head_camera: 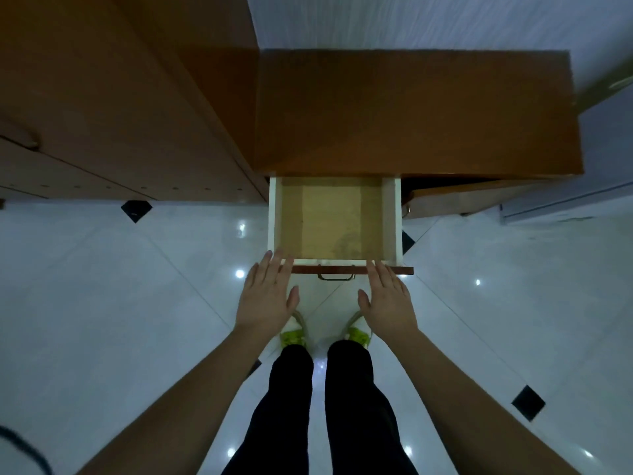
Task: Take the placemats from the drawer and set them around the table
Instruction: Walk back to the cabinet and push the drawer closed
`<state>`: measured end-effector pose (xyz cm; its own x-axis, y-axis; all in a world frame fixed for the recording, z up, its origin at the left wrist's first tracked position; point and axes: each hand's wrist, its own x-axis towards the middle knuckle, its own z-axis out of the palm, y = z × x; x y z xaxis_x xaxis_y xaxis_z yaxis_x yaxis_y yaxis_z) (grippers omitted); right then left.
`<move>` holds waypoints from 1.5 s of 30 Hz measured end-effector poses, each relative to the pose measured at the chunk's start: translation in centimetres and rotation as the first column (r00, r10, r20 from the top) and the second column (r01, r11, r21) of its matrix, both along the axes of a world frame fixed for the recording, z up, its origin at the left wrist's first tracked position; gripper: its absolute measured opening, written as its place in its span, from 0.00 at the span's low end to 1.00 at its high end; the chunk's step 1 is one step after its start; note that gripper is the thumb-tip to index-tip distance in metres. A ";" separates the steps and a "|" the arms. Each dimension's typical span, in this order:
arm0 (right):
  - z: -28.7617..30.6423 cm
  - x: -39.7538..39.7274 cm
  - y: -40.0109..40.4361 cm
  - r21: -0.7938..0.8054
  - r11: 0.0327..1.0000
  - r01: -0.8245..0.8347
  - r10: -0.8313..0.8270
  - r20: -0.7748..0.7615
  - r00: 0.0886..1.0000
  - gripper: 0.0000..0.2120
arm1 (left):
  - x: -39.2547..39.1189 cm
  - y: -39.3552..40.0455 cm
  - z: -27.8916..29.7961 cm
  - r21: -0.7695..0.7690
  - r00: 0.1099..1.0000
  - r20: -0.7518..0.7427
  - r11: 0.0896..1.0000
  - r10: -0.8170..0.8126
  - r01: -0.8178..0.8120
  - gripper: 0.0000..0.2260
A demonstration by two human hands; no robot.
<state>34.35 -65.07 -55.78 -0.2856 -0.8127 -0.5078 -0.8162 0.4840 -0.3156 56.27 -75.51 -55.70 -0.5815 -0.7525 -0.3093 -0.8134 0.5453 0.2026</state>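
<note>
A drawer point(272, 217) with white sides stands pulled out of a low brown cabinet point(414, 111). Its yellowish wooden bottom is bare; no placemat shows inside. The drawer's dark front edge carries a metal handle point(335, 276). My left hand point(265, 293) lies flat with straight fingers, its fingertips on the front edge near the drawer's left corner. My right hand point(388, 298) is likewise flat, fingertips touching the front edge near the right corner. Neither hand holds anything.
A taller brown cupboard point(120, 97) stands to the left of the cabinet. A pale blue-grey piece of furniture point(603, 166) is at the right. The floor is glossy white tile with small black diamonds point(136, 210). My legs and green shoes point(293, 334) are below the drawer.
</note>
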 end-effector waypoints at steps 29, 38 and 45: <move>-8.9 -2.0 -7.4 0.642 -0.094 0.761 -0.539 0.609 -0.582 0.21 | -4.8 -5.4 -10.2 0.891 -0.478 0.439 -0.438 0.761 0.120 0.29; -9.2 -4.3 -12.6 0.669 0.016 0.743 -0.404 0.684 -0.607 0.22 | -7.2 -10.6 -11.1 0.933 -0.492 0.359 -0.316 0.793 0.172 0.29; -9.4 -6.4 -16.4 0.681 0.091 0.727 -0.333 0.709 -0.622 0.24 | -9.1 -14.7 -11.2 0.939 -0.476 0.338 -0.256 0.812 0.230 0.31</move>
<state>27.96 -81.46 -65.22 -0.2653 -0.4558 -0.8496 0.9513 0.0199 -0.3077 47.17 -90.24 -66.93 -0.1587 -0.4421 -0.8828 0.6850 -0.6932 0.2240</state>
